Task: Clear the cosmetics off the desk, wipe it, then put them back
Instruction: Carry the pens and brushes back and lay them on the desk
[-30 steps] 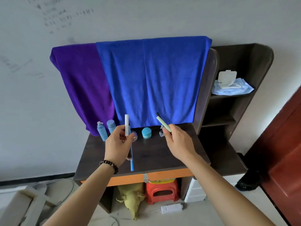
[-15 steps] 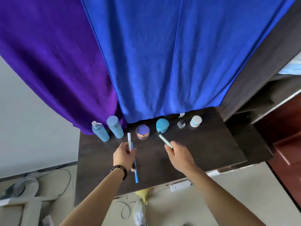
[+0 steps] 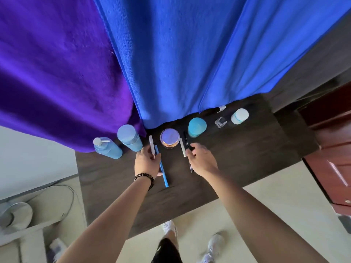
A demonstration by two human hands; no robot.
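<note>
My left hand [image 3: 147, 162] grips a white pen-shaped tube [image 3: 151, 143] and a blue pencil [image 3: 163, 172] low over the dark desk [image 3: 237, 164]. My right hand [image 3: 202, 158] holds a pale green stick [image 3: 182, 147] and a thin black pencil [image 3: 187, 143] beside a purple-lidded jar [image 3: 170, 137]. Along the back stand a blue pump bottle [image 3: 107, 148], a light blue bottle [image 3: 129, 137], a teal jar [image 3: 197, 127], a small clear glass bottle [image 3: 220, 122] and a white jar [image 3: 239, 116].
A purple towel [image 3: 57, 82] and a blue towel [image 3: 180, 54] hang right above the back row. A red-brown door [image 3: 334, 168] is at the right. My shoes [image 3: 212, 242] stand on the pale floor below the desk edge.
The camera has moved closer and looks steeply down. Both hands have gone forward and down to the back row, carrying their sticks; the right hand's black pencil now shows.
</note>
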